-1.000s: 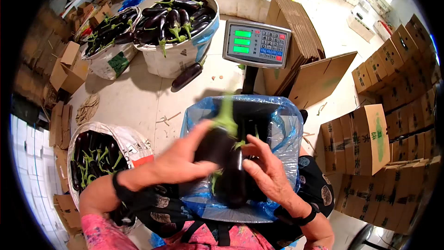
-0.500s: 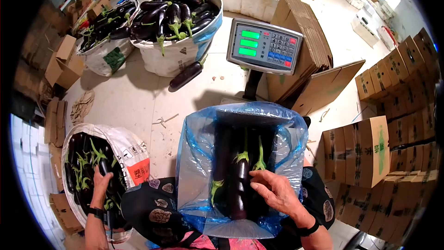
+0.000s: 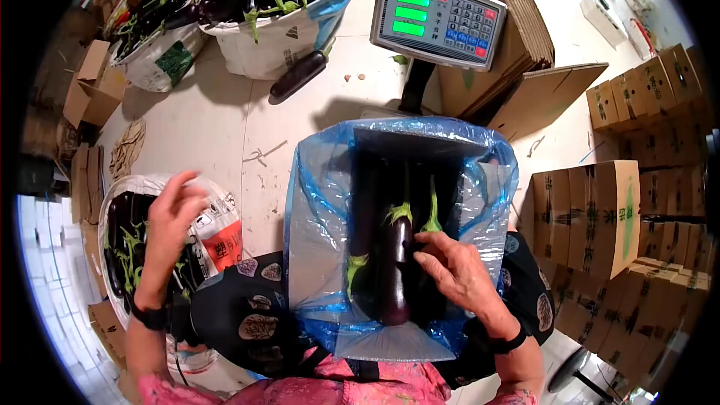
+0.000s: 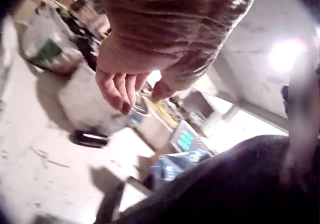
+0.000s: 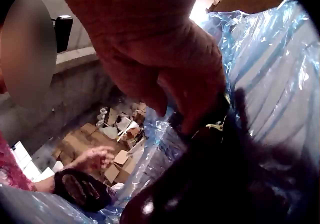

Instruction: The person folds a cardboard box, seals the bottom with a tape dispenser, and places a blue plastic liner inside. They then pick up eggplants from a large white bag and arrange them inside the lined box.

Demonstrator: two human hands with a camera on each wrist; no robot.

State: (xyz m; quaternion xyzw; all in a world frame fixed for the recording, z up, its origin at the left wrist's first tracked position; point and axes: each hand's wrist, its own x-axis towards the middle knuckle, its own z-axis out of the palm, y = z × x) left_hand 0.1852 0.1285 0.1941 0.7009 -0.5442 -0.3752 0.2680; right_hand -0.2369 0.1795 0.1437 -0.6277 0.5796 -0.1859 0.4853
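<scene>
A blue plastic liner [image 3: 319,180] lines an open box on the person's lap, with several dark eggplants in it. One glossy eggplant [image 3: 395,270] lies lengthwise on top, green stem toward the far side. The right hand [image 3: 459,274] is bent loosely over the box's right side, fingertips at an eggplant beside that one; in the right wrist view the hand [image 5: 165,64] hangs by a dark eggplant [image 5: 165,189]. The left hand [image 3: 174,214], empty with fingers apart, is raised over a white sack [image 3: 214,206] of eggplants. The left wrist view shows the hand [image 4: 135,59] holding nothing.
Beyond the box stands a scale display [image 3: 439,21], with flat cardboard [image 3: 551,97] beside it. One eggplant [image 3: 300,75] lies on the floor near a full white sack [image 3: 259,49]. Brown cartons [image 3: 585,217] are stacked at the right.
The left hand went from the box to an eggplant in the left sack, then rose empty above it. The right hand stays at the box. The head view has tilted downward.
</scene>
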